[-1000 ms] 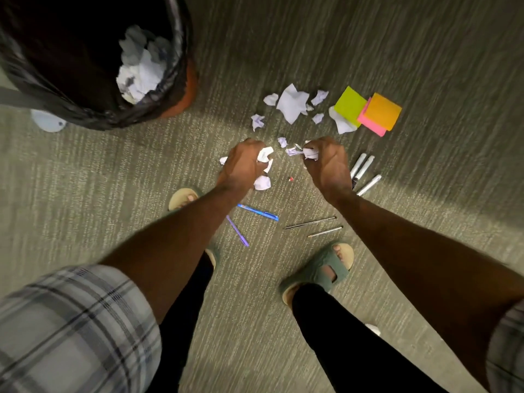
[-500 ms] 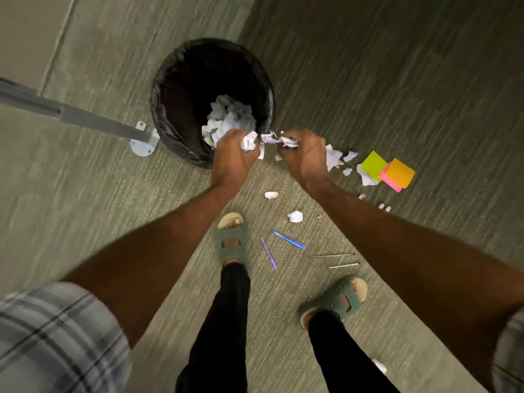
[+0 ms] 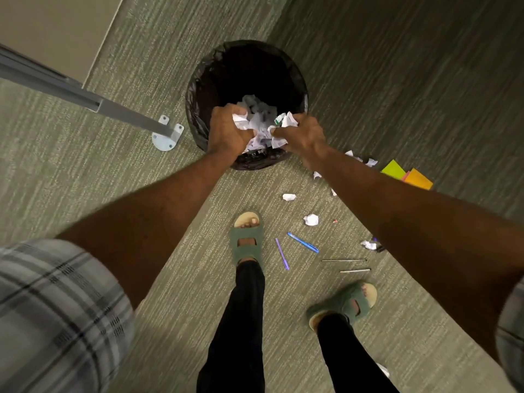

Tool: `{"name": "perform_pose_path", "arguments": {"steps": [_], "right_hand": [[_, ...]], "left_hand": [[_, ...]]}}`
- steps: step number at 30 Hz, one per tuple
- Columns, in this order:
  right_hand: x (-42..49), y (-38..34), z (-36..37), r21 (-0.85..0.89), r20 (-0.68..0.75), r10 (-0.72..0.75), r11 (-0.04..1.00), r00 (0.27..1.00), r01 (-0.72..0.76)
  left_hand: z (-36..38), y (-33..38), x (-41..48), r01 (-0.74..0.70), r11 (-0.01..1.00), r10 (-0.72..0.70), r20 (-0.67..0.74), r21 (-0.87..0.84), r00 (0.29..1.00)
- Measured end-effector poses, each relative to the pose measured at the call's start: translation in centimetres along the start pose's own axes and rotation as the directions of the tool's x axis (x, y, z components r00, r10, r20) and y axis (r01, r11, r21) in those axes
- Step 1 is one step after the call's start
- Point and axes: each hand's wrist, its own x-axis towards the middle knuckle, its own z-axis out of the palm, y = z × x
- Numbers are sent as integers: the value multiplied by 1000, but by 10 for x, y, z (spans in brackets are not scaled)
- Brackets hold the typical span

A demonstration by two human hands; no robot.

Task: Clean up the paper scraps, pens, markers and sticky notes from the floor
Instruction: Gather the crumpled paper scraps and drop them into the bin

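In the head view, the left hand (image 3: 228, 131) and the right hand (image 3: 304, 137) are held side by side over the mouth of a black-lined bin (image 3: 198, 89). The fingers of each hand are curled round a wad of paper scraps (image 3: 241, 120), which are gripped just above the white paper already lying in the bin.

On the carpet (image 3: 141, 66) near the bin, two loose crumpled pieces (image 3: 311, 219) are seen. Closer to the feet, a blue pen (image 3: 302, 243) and a purple pen (image 3: 281, 253) are laid just beside each other, with two thin rods (image 3: 343, 260) to their right. More white bits and something dark are partly hidden by the right forearm. A stack of sticky notes (image 3: 393, 169), green, pink and orange, is seen beyond that forearm, well apart from the bin.

A grey metal leg (image 3: 122, 112) is bolted to the floor left of the bin. Green sandals (image 3: 246, 242) are worn.
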Motion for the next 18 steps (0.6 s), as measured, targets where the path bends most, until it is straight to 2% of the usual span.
{"name": "perform_pose_path", "arguments": {"steps": [6,8,12,16,18], "right_hand": [[-6,-11,4,132,71,50,990,996,-59],[-4,-10,3,127,52,19,992,998,-26],[-1,0,-5,47,-21,-89,995,996,90],[-1,30,-33,-138,-165,-197,975,966,175],[-4,52,-52,-198,-194,-222,963,956,183]], "left_hand": [[-7,-5,5,19,1000,-19,23,-21,1000],[-7,-9,4,-23,998,24,9,-55,1000],[0,-7,-13,-189,975,197,60,-117,979],[19,6,-40,-236,957,268,196,-169,943],[31,10,-55,-247,952,288,267,-179,919]]}}
